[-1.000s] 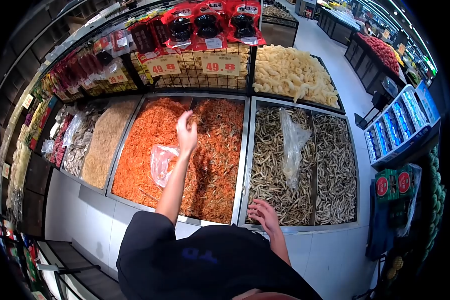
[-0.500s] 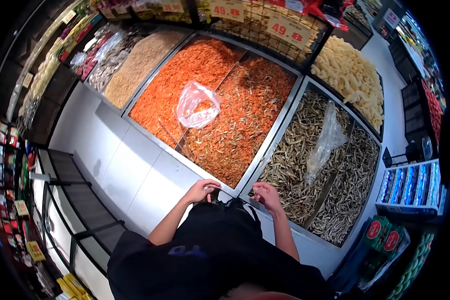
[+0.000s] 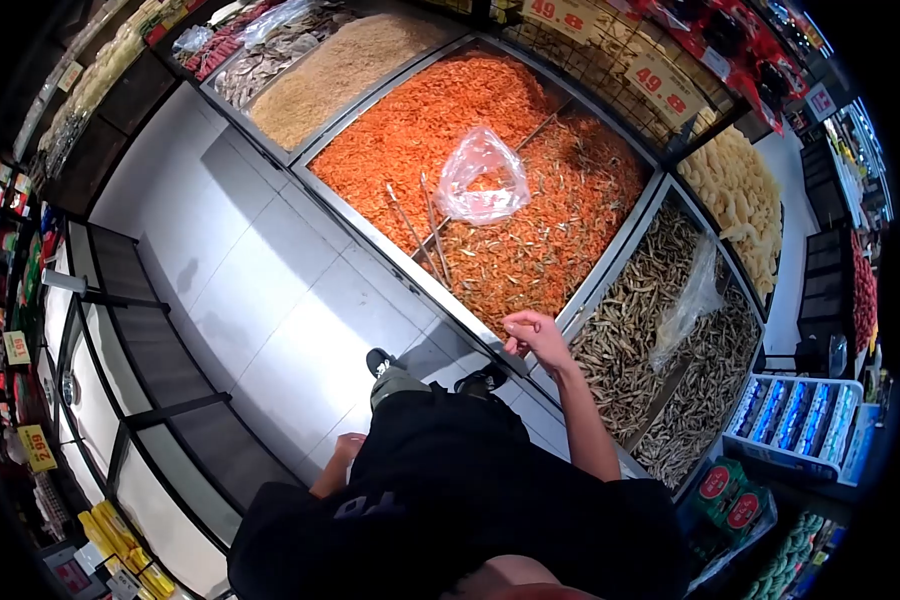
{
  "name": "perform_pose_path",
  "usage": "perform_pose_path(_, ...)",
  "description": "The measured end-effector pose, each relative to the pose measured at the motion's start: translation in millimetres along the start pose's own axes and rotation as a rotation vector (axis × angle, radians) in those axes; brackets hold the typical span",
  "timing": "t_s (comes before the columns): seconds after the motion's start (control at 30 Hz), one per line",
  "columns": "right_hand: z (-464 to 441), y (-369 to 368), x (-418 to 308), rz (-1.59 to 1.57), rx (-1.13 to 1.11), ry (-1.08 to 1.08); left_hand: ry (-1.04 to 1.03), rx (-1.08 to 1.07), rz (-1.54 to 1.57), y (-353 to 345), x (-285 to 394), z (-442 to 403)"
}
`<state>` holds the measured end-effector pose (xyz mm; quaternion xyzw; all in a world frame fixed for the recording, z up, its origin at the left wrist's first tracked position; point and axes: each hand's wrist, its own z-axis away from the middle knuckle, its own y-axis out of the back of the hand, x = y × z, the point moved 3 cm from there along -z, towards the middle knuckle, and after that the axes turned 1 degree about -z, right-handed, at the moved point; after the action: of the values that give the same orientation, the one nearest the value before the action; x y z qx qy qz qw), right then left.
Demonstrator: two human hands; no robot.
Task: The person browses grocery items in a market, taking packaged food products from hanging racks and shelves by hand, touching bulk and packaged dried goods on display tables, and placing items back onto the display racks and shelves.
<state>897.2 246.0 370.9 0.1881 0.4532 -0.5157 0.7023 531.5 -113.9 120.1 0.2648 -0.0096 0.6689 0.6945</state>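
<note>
My right hand [image 3: 537, 341] hovers over the front corner of the dried-shrimp bin, its fingers loosely curled and apart, with nothing visible in them. Orange dried shrimp [image 3: 410, 120] fill the bin's far-left part, and small mixed dried fish and shrimp [image 3: 520, 260] the nearer part. A clear plastic bag [image 3: 483, 180] and a pair of tongs [image 3: 434, 225] lie on top. Down beside my left thigh is my left hand [image 3: 345, 449]; its fingers are hidden by the dark clothing.
To the right, a bin of small dried fish [image 3: 630, 340] bears another plastic bag [image 3: 692, 305]. Pale tiled floor [image 3: 280, 290] runs along the left, bordered by a low black-framed display case [image 3: 155, 350]. A blue-and-white crate of packets [image 3: 795, 425] stands at the right.
I have shifted, so the bins appear further right and up, and my feet now show on the floor. My left hand has dropped to my side; my right stays raised.
</note>
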Motion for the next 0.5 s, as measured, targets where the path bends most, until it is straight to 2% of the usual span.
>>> perform_pose_path(0.13,-46.4,-77.4,44.0,-0.083,-0.091,-0.089,-0.064,0.119,-0.485,37.4,-13.7,-42.7)
perform_pose_path(0.17,-53.9,-99.6,49.4,-0.065,-0.099,-0.113,-0.077,0.203,-0.226,53.8,-9.6,-38.5)
perform_pose_path(0.2,-64.8,-121.8,53.4,-0.050,-0.106,-0.132,-0.081,0.208,-0.214,73.5,7.5,-37.0)
perform_pose_path(0.27,-89.3,-160.4,66.9,-0.022,-0.198,-0.154,0.046,0.279,0.128,118.9,43.6,-21.4)
perform_pose_path(0.3,-106.1,-173.2,80.3,0.073,-0.233,-0.180,0.145,0.109,0.616,116.4,-24.1,-109.7)
perform_pose_path(0.33,-118.5,-185.3,88.8,0.178,-0.221,-0.226,0.134,0.166,0.454,147.7,19.8,-87.3)
perform_pose_path(0.37,-135.9,-187.4,110.1,0.199,-0.209,-0.296,0.078,0.306,0.257,170.2,30.9,-105.1)
perform_pose_path(0.43,-159.4,-192.3,137.2,0.234,-0.214,-0.357,-0.071,0.318,0.427,210.5,76.8,-126.4)
perform_pose_path(0.5,-183.6,-205.8,140.2,0.063,-0.127,-0.395,-0.325,0.150,0.632,242.4,123.7,-154.3)
